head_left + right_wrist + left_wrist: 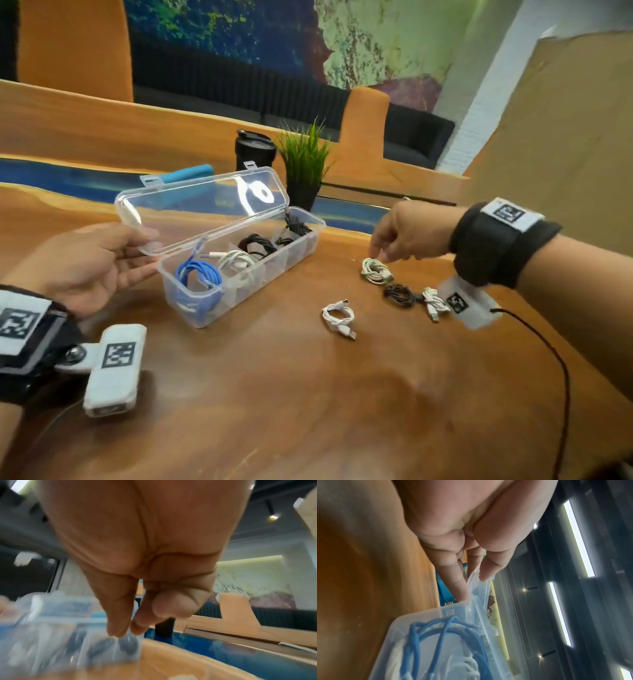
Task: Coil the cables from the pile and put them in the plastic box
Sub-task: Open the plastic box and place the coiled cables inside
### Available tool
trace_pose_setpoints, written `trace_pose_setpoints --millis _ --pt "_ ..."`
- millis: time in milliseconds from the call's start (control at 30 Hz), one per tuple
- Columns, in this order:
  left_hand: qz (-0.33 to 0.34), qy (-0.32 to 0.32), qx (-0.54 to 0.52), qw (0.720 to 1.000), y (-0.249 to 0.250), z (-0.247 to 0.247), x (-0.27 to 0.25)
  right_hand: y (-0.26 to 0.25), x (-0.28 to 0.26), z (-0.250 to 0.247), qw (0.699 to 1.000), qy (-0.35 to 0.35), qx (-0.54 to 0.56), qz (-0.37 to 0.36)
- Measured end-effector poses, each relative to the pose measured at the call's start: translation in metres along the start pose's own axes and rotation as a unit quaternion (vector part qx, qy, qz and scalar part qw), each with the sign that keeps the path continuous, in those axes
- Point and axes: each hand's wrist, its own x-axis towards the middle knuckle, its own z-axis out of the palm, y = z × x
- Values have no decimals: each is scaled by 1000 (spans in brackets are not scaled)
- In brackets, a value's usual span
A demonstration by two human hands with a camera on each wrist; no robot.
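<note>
Left hand (92, 263) pinching box lid (202, 202), right hand (407, 233) seemingly empty above coiled cable (375, 270)

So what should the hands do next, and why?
Probably the right hand should lower and pinch the white coiled cable just beneath its fingertips, then carry it to the plastic box. That hand holds nothing, the left hand is holding the lid open, and four coiled cables lie on the table.
</note>
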Motion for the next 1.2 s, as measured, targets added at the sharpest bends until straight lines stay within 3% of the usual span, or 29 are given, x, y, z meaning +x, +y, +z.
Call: trace_pose_setpoints --millis 100,200,333,467,533,633,733,800,867,1000,1100,1200 --pt "-3 -5 7 1000 -1 -2 1 0 -9 29 999 -28 -36 -7" --pt "-5 -10 -2 1000 1 -3 -1 -14 -4 53 999 -28 17 -2" --pt "-5 -6 1 1000 6 0 -11 -42 11 83 996 -84 34 9" --pt "-2 -1 -8 1000 9 4 -21 -59 18 76 994 -88 70 6" --pt "-5 1 -12 1000 9 7 -22 -67 18 59 987 -42 152 -4" --pt "-8 2 -15 1000 8 8 -21 -94 13 26 925 49 374 -49" --pt "-9 7 -20 1000 8 8 -22 -136 12 6 881 80 453 -108" --pt "-7 5 -25 1000 9 10 -24 -165 14 9 882 71 445 -135" --pt "-4 3 -23 1000 9 10 -26 -186 21 19 904 66 398 -140" --pt "-3 -6 -14 1000 9 10 -24 -203 38 41 965 134 149 -169" --pt "-4 -12 -11 1000 7 11 -20 -209 38 45 969 142 47 -195" --pt "-7 -20 -12 1000 5 8 -14 -204 38 44 966 95 67 -232"
